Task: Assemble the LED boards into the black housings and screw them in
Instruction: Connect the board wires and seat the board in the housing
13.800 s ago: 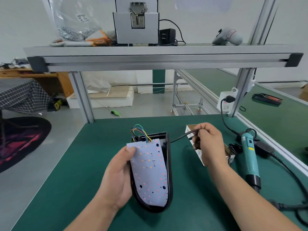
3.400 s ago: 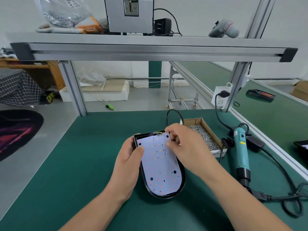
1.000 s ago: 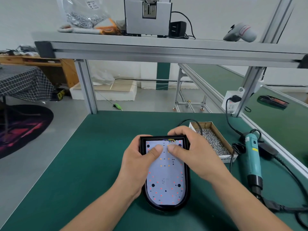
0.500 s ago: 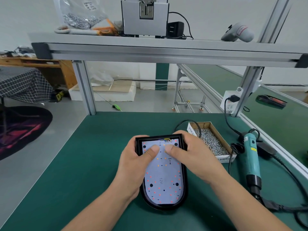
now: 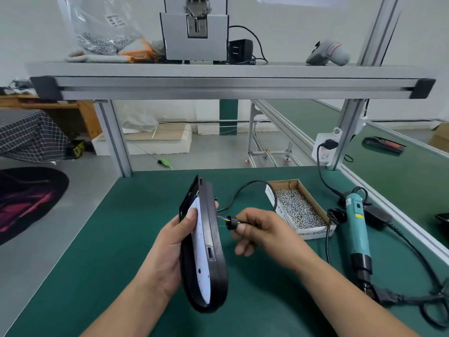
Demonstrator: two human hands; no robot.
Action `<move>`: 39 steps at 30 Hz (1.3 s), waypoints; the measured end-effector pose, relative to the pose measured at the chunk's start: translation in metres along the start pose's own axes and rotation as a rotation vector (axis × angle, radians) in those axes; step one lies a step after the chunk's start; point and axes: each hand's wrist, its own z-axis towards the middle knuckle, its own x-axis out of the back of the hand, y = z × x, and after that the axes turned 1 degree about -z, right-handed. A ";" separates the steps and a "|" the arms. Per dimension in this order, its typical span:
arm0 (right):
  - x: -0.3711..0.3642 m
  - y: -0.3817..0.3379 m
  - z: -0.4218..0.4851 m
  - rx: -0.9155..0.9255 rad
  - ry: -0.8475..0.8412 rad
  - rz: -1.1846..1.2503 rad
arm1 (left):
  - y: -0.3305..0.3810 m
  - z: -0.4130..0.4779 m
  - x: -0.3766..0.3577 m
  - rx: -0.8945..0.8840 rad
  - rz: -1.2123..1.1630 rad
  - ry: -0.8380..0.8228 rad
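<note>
The black housing (image 5: 213, 242) stands on its edge above the green mat, tilted so its open face turns left. The white LED board (image 5: 201, 254) sits inside it. My left hand (image 5: 173, 242) grips the housing, thumb pressing the board near its top and fingertips showing behind the rim. My right hand (image 5: 262, 231) pinches the black cable (image 5: 243, 190) just behind its round grommet (image 5: 232, 222), to the right of the housing's back. Thin coloured wires run from the grommet into the housing.
A cardboard box of screws (image 5: 297, 210) lies right of my hands. The teal electric screwdriver (image 5: 357, 229) rests further right with its cord looping at the mat's edge. An aluminium shelf (image 5: 218, 81) spans overhead, carrying a grey screw feeder and a bag of screws.
The housing was lying flat with both hands pressing the board. Now my left hand has stood it on edge, and my right hand has moved behind it to the cable.
</note>
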 end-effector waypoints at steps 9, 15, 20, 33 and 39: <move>-0.004 0.005 0.000 -0.009 -0.031 0.013 | -0.005 -0.004 0.000 0.145 -0.092 -0.131; 0.009 -0.015 -0.010 -0.054 -0.179 -0.175 | -0.008 0.001 0.006 0.180 -0.130 -0.046; 0.007 -0.022 -0.012 0.063 -0.182 -0.688 | -0.006 -0.004 0.007 0.118 -0.160 -0.132; 0.004 -0.001 0.000 0.126 0.097 -0.592 | 0.001 -0.009 0.005 0.200 -0.169 -0.205; 0.009 -0.001 0.000 0.110 0.056 -0.493 | -0.001 -0.013 -0.001 0.185 -0.128 -0.247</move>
